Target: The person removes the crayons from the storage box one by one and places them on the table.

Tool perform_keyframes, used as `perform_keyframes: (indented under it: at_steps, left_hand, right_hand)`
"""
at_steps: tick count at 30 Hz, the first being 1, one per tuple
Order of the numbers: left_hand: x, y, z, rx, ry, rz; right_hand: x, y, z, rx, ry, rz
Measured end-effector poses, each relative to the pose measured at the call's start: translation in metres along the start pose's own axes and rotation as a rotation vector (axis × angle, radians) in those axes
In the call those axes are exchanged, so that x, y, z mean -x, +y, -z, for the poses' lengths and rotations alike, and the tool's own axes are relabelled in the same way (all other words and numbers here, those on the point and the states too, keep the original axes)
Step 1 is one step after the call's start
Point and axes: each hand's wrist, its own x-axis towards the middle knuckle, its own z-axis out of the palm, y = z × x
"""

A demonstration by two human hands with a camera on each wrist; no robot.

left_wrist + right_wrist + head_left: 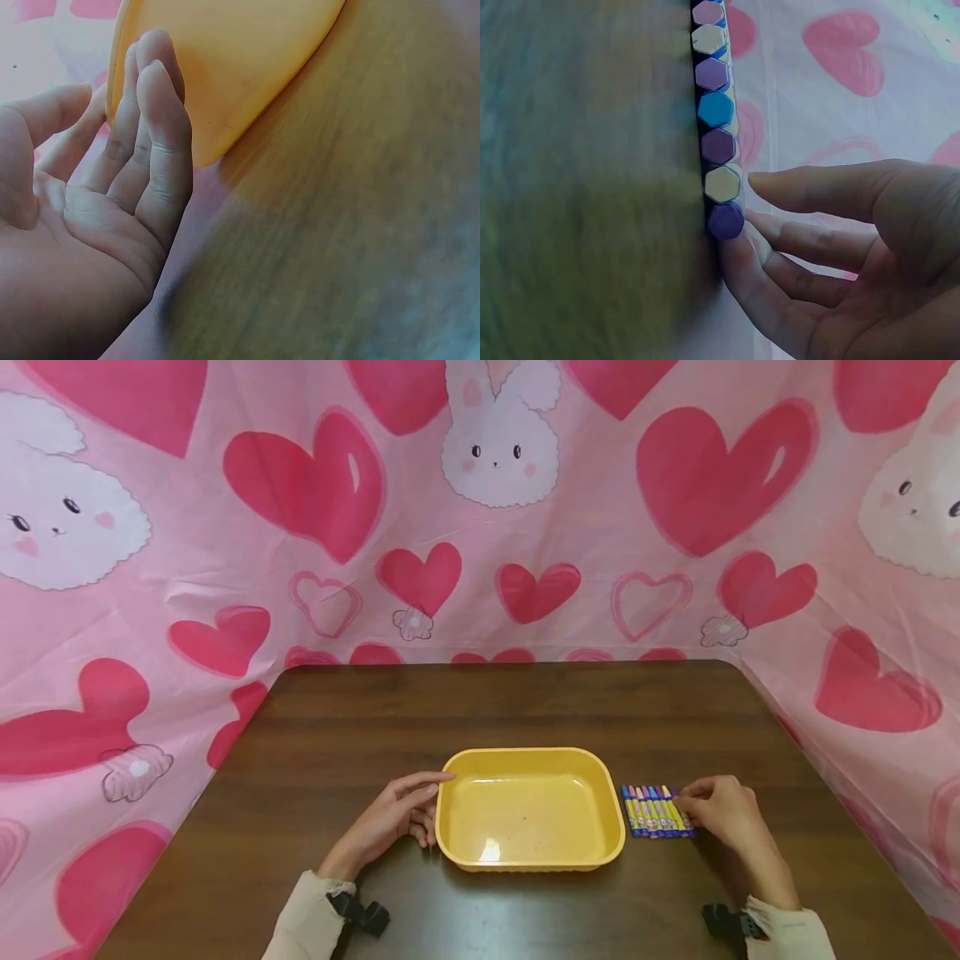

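Note:
A yellow rectangular tray sits at the middle of the table. At its left side is my left hand, fingers loosely bent and the index fingertip over the rim; in the left wrist view the fingers overlap the tray wall. Right of the tray lies a row of crayons with yellow wrappers, side by side. My right hand is at the row's right end. In the right wrist view its fingers lie beside the end purple crayon, and the thumb tip is right at the cream crayon.
The dark brown wooden table extends behind and around the tray. A pink cloth with hearts and rabbits hangs along the back and both sides. Dark wrist straps are worn over the light sleeves.

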Motion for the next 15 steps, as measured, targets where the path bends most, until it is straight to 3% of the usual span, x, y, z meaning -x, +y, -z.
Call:
perform_keyframes:
  at_steps: [11,13,15]
  left_hand:
    - [-0.0025,-0.0034,-0.0031,0.002,0.005,-0.012]
    - [-0.0023,-0.0014,-0.0043,0.0,0.018,-0.018]
    - [-0.0011,0.0022,-0.0058,-0.024,0.055,-0.05]
  right_hand:
    - [-0.0005,0.0034,-0.0021,0.022,0.04,0.032]
    - [-0.0008,0.0034,-0.0026,0.044,0.087,0.064]
    - [-0.0015,0.0038,-0.0043,0.065,0.19,0.145]
